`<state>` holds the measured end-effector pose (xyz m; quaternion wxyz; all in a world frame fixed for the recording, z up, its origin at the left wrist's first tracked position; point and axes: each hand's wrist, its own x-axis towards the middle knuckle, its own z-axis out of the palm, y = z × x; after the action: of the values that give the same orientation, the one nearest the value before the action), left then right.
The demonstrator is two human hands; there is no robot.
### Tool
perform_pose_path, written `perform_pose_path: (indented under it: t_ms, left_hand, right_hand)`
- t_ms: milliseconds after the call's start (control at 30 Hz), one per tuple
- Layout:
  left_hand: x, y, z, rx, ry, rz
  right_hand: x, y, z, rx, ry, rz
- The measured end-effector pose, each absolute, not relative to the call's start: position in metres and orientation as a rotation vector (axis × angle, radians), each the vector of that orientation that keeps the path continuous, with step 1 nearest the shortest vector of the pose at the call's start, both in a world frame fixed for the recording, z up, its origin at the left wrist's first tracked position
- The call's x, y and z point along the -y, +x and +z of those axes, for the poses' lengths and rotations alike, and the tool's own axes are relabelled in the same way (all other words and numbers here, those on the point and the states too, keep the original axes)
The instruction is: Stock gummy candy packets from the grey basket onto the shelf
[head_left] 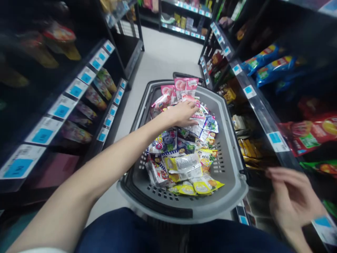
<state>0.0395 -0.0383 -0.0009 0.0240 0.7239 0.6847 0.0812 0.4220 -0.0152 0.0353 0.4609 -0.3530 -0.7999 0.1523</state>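
Observation:
My left hand (pixel 184 113) reaches into a grey shopping basket (pixel 234 147), palm down with the fingers spread, and rests on the bagged sweets. Under and beyond it are pink candy bags (pixel 181 86). Nearer to me lie blue-and-white bags with berry pictures (pixel 168 140), a yellow-and-silver packet (pixel 184 168) and yellow bags (pixel 205 184). My right hand (pixel 293 198) hangs in the air right of the basket, near the right shelf. It is blurred, its fingers loosely curved, and nothing shows in it.
Dark shelves with blue-and-white price tags (pixel 61 110) line both sides closely. On the right shelf are blue snack bags (pixel 275 68) and red snack bags (pixel 316 131). The pale aisle floor (pixel 168 56) runs ahead to another shelf unit (pixel 184 30). A black handle (pixel 163 207) lies along the basket's near rim.

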Motion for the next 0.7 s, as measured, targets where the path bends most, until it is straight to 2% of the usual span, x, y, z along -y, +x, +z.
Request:
perform_pose_path:
  t_ms: [100, 167, 333, 500, 633, 700]
  left_hand:
    - [0.039, 0.036, 0.002, -2.208, 2.192, 0.229]
    - [0.040, 0.034, 0.004, -2.189, 2.187, 0.233]
    - [0.042, 0.036, 0.009, -2.173, 2.203, 0.255]
    - [0.041, 0.035, 0.007, -2.123, 2.275, 0.366]
    - [0.032, 0.027, 0.004, -2.006, 2.309, 0.378]
    - [0.029, 0.026, 0.007, -1.966, 2.173, 0.407]
  right_hand:
    - [-0.036, 0.332, 0.051, 2.144, -0.458, 0.562]
    - [-0.069, 0.269, 0.053, 2.312, -0.423, 0.657]
    - [-0.125, 0.165, 0.020, 2.667, -0.825, 0.883]
    - [-0.129, 0.153, -0.011, 2.543, -0.777, 1.011]
    - [-0.140, 0.162, -0.017, 2.172, -0.897, 1.367]
    - [-0.156, 0.161, -0.027, 2.211, -0.886, 1.370]
